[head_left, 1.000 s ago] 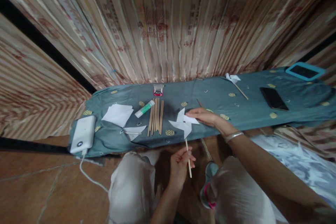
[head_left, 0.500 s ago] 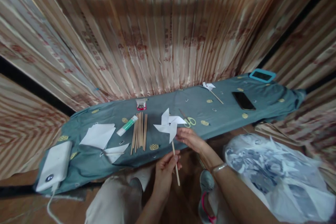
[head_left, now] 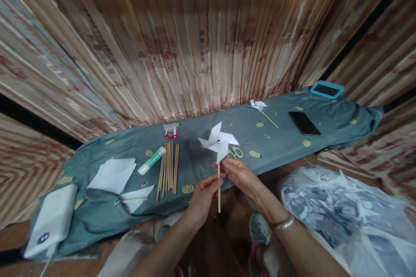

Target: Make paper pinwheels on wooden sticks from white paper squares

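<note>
A white paper pinwheel (head_left: 219, 142) with a pin at its centre stands upright on a thin wooden stick, in front of the cloth-covered table. My left hand (head_left: 204, 194) pinches the stick partway down. Just below the paper blades, the fingers of my right hand (head_left: 239, 175) are closed round the top of the stick. Partly behind the blades lie green-handled scissors (head_left: 235, 152). Several wooden sticks (head_left: 167, 169) lie left of the pinwheel, beside a glue stick (head_left: 152, 160) and a small red box of pins (head_left: 170, 131).
White paper sheets (head_left: 113, 175), a folded paper (head_left: 136, 198) and a white power bank (head_left: 52, 220) are at the left. Another pinwheel (head_left: 259, 105), a black phone (head_left: 304, 123) and a blue-framed device (head_left: 326, 89) lie right. A plastic bag of pinwheels (head_left: 338, 212) stands below.
The pinwheel has risen slightly and moved right, its blades turned a little. My left hand has slid up the stick, and my right hand has closed on it under the blades.
</note>
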